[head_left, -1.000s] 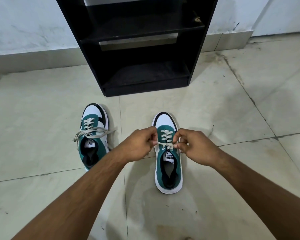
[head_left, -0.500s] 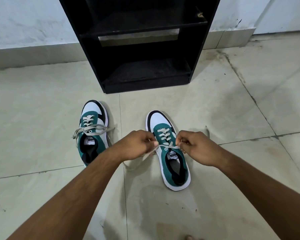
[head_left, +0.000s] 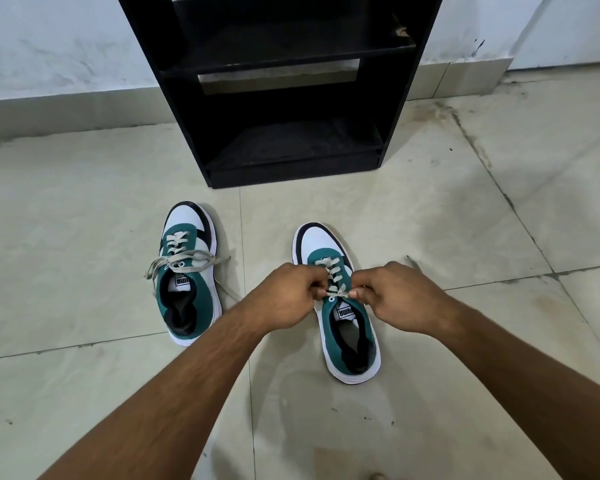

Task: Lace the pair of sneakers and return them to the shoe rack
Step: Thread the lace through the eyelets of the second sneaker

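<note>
Two green, white and black sneakers stand on the tiled floor with toes toward the rack. The left sneaker (head_left: pixel 187 271) has its off-white lace ends lying loose across its sides. Over the right sneaker (head_left: pixel 340 306) my left hand (head_left: pixel 288 294) and my right hand (head_left: pixel 392 296) each pinch an end of its off-white lace (head_left: pixel 335 287) just above the tongue. Both fists are closed on the lace. The black shoe rack (head_left: pixel 278 84) stands beyond the shoes with bare shelves.
A white wall with a tiled skirting (head_left: pixel 66 105) runs behind the rack. Pale floor tiles (head_left: pixel 84 188) with dark grout lines spread around the shoes on all sides.
The right sneaker has turned, its heel swinging to the right. My hands drew the lace ends apart and now sit close together over the eyelets again. The left sneaker stays put.
</note>
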